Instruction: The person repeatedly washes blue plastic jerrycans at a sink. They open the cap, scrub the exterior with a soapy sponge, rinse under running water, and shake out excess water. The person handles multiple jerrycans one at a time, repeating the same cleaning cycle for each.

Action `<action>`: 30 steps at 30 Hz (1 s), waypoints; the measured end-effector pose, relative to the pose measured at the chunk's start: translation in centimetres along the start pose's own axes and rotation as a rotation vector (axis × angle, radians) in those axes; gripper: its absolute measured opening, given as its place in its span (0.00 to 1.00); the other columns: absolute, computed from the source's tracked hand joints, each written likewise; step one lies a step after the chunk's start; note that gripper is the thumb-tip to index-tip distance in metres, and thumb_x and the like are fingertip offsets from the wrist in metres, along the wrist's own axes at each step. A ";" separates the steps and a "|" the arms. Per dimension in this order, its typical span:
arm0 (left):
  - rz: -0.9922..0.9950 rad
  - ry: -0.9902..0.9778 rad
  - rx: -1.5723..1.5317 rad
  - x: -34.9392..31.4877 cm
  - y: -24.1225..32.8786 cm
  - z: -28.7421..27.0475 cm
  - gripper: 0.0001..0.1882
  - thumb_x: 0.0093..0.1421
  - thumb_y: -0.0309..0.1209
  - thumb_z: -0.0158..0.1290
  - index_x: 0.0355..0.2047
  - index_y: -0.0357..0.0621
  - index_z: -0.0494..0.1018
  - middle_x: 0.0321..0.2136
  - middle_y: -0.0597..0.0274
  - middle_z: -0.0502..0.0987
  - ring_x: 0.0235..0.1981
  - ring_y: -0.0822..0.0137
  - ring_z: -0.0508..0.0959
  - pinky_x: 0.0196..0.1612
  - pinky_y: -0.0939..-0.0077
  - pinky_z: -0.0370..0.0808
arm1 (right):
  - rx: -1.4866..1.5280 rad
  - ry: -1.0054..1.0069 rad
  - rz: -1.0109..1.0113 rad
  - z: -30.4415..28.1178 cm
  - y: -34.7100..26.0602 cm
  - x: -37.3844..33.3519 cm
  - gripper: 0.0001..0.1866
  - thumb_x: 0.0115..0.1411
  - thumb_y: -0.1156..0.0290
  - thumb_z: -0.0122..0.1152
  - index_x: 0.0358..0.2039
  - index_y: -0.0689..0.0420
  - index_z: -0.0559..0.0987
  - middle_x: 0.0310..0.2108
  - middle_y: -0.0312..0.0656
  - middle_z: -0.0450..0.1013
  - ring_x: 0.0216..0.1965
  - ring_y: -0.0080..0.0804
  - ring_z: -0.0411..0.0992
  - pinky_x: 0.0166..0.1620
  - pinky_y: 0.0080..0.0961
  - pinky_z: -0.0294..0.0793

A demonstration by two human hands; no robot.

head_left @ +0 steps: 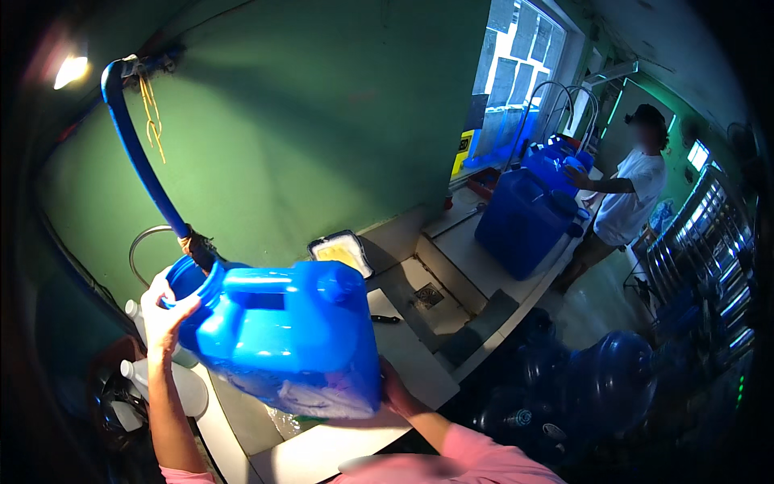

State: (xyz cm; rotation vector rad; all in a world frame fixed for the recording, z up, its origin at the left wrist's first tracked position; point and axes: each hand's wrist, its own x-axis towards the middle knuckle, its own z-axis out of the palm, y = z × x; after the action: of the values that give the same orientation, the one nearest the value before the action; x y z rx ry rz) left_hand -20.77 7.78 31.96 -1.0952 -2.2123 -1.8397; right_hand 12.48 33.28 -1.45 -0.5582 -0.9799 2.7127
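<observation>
A big blue plastic water jug (282,331) with a moulded handle lies tilted on its side in front of me, its wide open mouth toward the left. My left hand (168,313) grips the rim of that mouth, thumb outside and fingers curled over the edge. At the jug's base end, my right hand (395,391) bears against it from the right; its fingers are mostly hidden behind the jug. A blue hose (141,145) comes down from a wall pipe, and its wrapped lower end (197,248) is at the mouth. Any water flow cannot be made out.
A tiled basin with a drain (427,296) lies beyond the jug, a knife (385,319) near it. White plastic jugs (173,385) stand at lower left. Another person (635,189) handles blue jugs (524,218) at the far right. Large round bottles (609,371) crowd the right.
</observation>
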 end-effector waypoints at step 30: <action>-0.336 -0.086 -0.573 -3.6 -10.5 2.1 0.15 0.63 0.33 0.50 0.46 0.40 0.76 0.59 0.56 0.72 0.57 0.63 0.72 0.65 0.66 0.65 | -0.034 0.383 -0.283 5.4 -5.1 -17.1 0.28 0.70 0.53 0.44 0.62 0.60 0.69 0.59 0.44 0.71 0.61 0.43 0.68 0.67 0.44 0.62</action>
State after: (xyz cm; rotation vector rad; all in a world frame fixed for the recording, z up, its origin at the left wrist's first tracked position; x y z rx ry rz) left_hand -23.08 7.58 20.87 -0.9091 -2.0619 -2.7329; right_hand 26.11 28.69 10.47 -0.8362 -0.9224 2.2357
